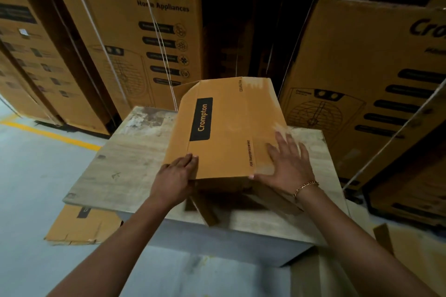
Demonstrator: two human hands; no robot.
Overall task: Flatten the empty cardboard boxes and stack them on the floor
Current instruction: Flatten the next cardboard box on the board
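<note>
Lower left of the frame: a flattened cardboard sheet (82, 224) is lying on the grey floor (36, 188), partly tucked under the near left corner of the surface. A yellow line (48, 134) is running across the floor above it.

Upper left: tall printed cartons (149, 31) are standing stacked behind the surface, white straps running down them.

Centre: the pale, worn surface (135, 152) is carrying the task's cardboard box (229, 128), brown with a black label along its left side. The box is sitting toward the right of centre, its top panel facing the camera, loose flaps (207, 207) hanging in shadow under its near end.

The left grip (175, 176) is grasping the box at its near left corner, fingers curling over the top edge.

The right grip (287, 164) is released, fingers spread and pressing flat on the right part of the top panel, thumb lying along the near edge. A gold bracelet (305, 187) is sitting on that wrist.

Right of the frame: another large carton (362, 79) is leaning behind the surface.

Lower right: more brown cardboard (398, 248) is showing beside the surface; I cannot tell whether it is flat
</note>
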